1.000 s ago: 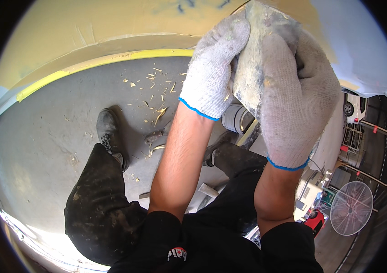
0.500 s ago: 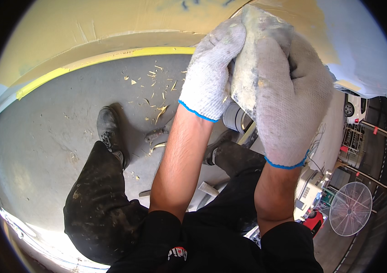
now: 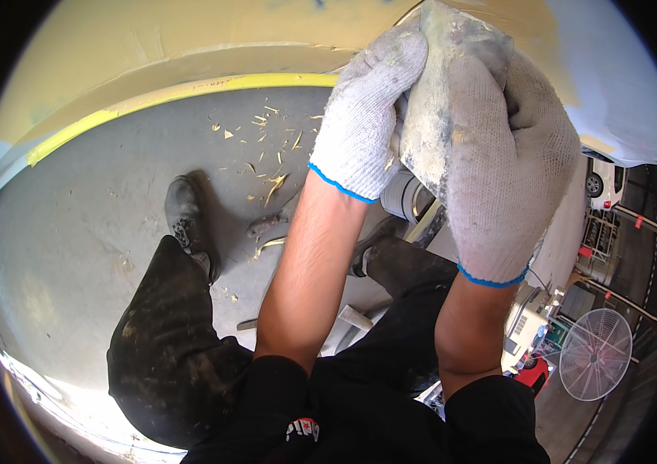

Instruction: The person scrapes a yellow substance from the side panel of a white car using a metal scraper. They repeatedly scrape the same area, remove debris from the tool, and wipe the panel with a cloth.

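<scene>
- Near the top of the view, a flat, stiff slab crusted in grey and cream is resting between two hands, before a broad, curved, tan-coated panel; whether its upper edge is touching that surface, I cannot tell
- The left hand, in a white knitted glove with a blue-edged cuff, is gripping the slab's left edge, its fingers mostly out of sight
- The right hand, in a greyer knitted glove with a similar blue edge, is clasping the other side, thumb along the face (the fingertips are hiding behind)
- Thick knit is probably dulling the feel, so the slab could twist or slip if either thumb eases
- A tipping corner could be what scores the coating or nicks the bright yellow strip bordering the panel
- Pale, curled shavings are littering the smooth grey floor; a dark, scuffed boot could skid if shifted onto them
</scene>
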`<state>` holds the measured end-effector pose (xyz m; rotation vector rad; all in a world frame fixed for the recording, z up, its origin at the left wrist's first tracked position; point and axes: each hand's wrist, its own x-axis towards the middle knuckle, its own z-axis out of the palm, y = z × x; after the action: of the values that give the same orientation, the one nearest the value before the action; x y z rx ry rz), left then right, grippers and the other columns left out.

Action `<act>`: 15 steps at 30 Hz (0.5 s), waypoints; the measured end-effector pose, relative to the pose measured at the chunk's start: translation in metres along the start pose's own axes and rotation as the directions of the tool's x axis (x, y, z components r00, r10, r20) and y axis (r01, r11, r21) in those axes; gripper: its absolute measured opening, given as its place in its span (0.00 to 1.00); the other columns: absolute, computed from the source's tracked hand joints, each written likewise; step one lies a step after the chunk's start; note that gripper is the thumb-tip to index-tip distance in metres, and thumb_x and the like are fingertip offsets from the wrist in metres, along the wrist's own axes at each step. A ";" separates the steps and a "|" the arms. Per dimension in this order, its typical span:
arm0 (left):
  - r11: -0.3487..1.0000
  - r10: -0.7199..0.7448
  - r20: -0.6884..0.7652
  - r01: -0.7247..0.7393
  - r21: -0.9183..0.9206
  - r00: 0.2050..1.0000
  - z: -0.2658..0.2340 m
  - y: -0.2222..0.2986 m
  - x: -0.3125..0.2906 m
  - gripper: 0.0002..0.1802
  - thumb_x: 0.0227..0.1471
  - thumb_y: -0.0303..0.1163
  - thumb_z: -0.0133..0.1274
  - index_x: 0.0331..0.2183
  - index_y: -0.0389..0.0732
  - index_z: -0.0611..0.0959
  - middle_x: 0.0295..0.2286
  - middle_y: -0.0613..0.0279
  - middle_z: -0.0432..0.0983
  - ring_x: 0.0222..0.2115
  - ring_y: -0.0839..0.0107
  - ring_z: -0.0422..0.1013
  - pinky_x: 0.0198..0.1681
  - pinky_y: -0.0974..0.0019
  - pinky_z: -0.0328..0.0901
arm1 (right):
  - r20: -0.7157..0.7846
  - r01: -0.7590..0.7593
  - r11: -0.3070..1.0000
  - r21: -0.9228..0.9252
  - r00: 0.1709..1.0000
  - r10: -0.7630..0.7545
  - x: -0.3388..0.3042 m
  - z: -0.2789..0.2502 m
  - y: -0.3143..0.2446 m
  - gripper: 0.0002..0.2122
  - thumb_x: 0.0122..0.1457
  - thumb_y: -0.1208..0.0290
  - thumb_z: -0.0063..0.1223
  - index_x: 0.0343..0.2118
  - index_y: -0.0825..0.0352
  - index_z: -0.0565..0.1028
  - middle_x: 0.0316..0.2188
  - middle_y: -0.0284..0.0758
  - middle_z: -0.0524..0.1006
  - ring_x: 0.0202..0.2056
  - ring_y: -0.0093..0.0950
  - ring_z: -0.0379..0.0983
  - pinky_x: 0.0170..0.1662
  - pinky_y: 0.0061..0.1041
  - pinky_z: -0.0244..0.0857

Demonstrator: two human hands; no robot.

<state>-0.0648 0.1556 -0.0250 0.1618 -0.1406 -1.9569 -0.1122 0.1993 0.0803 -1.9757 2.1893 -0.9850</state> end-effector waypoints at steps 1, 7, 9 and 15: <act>0.999 -0.009 0.007 0.009 -0.031 1.000 -0.003 0.001 -0.001 0.22 0.63 0.29 0.48 0.57 0.34 0.73 0.50 0.53 0.76 0.48 0.64 0.75 0.53 0.64 0.71 | -0.023 0.047 0.999 0.004 0.999 -0.047 -0.001 0.003 0.006 0.12 0.61 0.69 0.59 0.42 0.73 0.81 0.30 0.33 0.81 0.32 0.19 0.75 0.39 0.22 0.69; 0.986 -0.054 0.045 0.060 -0.156 0.998 -0.032 -0.004 -0.009 0.22 0.63 0.29 0.49 0.56 0.33 0.73 0.50 0.53 0.75 0.49 0.65 0.74 0.53 0.65 0.70 | 0.079 0.063 0.997 -0.033 0.995 -0.061 -0.005 0.017 0.012 0.12 0.62 0.68 0.56 0.41 0.72 0.80 0.28 0.38 0.80 0.31 0.23 0.76 0.38 0.25 0.70; 0.979 -0.067 0.057 0.077 -0.187 0.996 -0.036 -0.005 -0.012 0.22 0.63 0.30 0.50 0.56 0.33 0.73 0.50 0.54 0.75 0.49 0.66 0.73 0.54 0.65 0.69 | 0.114 0.041 0.999 -0.034 0.993 -0.037 -0.008 0.022 0.014 0.11 0.63 0.68 0.54 0.41 0.72 0.79 0.27 0.40 0.80 0.29 0.25 0.76 0.38 0.26 0.70; 1.000 -0.016 -0.110 0.016 -0.001 0.994 -0.048 -0.008 -0.019 0.20 0.61 0.33 0.52 0.52 0.34 0.76 0.45 0.52 0.79 0.44 0.61 0.77 0.50 0.58 0.73 | 0.168 -0.044 0.998 -0.038 0.985 0.050 -0.018 0.035 0.018 0.11 0.64 0.67 0.53 0.40 0.71 0.79 0.26 0.42 0.80 0.25 0.29 0.76 0.33 0.29 0.69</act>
<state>-0.0559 0.1754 -0.0723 0.2708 -0.0665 -1.9593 -0.1100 0.2006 0.0369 -1.9330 2.1641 -0.7487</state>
